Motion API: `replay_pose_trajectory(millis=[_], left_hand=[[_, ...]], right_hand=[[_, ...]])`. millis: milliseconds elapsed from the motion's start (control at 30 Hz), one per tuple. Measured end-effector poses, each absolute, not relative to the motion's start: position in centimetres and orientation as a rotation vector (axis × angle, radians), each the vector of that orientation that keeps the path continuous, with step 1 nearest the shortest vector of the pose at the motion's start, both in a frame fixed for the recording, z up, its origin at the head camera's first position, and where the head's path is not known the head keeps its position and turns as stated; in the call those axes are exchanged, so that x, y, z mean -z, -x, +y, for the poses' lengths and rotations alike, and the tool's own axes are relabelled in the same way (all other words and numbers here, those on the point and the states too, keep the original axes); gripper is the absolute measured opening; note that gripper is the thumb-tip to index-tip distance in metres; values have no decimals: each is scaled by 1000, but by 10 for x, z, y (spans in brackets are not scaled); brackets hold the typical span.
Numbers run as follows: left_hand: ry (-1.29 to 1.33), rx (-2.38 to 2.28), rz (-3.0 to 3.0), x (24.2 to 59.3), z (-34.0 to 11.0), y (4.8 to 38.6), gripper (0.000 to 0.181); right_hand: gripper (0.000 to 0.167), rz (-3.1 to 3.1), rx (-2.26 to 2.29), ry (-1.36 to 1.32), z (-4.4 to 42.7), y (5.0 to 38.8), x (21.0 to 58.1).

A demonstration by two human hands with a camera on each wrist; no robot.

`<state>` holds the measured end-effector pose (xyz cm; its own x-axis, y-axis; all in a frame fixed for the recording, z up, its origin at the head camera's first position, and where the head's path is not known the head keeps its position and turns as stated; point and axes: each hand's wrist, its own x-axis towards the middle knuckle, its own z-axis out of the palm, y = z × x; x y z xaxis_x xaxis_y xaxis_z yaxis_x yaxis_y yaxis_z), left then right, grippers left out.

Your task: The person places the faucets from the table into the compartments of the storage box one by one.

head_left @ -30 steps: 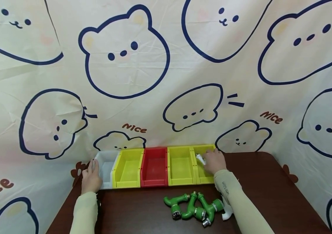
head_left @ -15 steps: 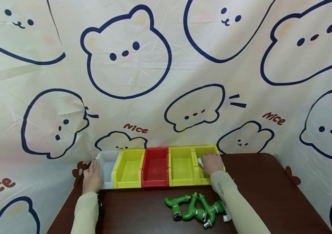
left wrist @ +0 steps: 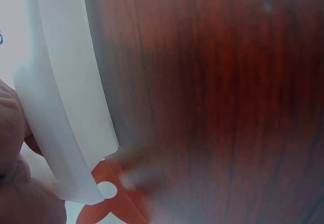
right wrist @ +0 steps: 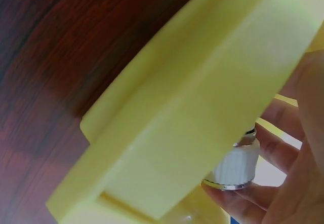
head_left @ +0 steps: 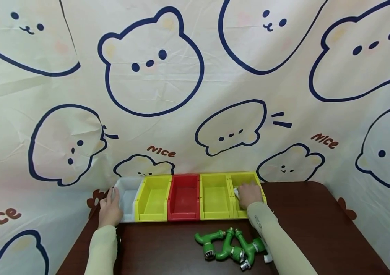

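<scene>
At the left end of the bin row my left hand (head_left: 110, 210) holds the side wall of the white bin (head_left: 127, 196); its far fingers are partly hidden in the left wrist view. My right hand (head_left: 250, 195) is down inside the rightmost yellow bin (head_left: 250, 176). Its fingers hold a white tap (right wrist: 235, 165), whose ribbed cap and metal ring show past the bin wall in the right wrist view; the rest is hidden. Several green taps (head_left: 227, 248) lie on the table in front of the bins. Another white tap (head_left: 268, 258) lies beside them, mostly covered by my right sleeve.
Between the end bins stand a yellow bin (head_left: 153, 194), a red bin (head_left: 184, 194) and another yellow bin (head_left: 215, 194), side by side. The dark brown table (head_left: 160, 248) runs under them. A cartoon-printed cloth (head_left: 181, 133) hangs close behind the row.
My right hand has moved lower and slightly left inside the rightmost yellow bin, so less of the white tap shows. The left hand stays on the white bin; the head view shifts slightly.
</scene>
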<state>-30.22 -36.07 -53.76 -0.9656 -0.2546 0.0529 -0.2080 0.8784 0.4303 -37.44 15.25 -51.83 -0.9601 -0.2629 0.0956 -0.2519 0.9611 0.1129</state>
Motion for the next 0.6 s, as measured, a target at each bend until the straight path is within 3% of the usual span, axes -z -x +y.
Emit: replay_pose_trajectory(millis=[600], left_hand=[[-350,659,-2944,539,-363,302,84]], right_hand=[[20,-2963,375,-533,156,381,529]])
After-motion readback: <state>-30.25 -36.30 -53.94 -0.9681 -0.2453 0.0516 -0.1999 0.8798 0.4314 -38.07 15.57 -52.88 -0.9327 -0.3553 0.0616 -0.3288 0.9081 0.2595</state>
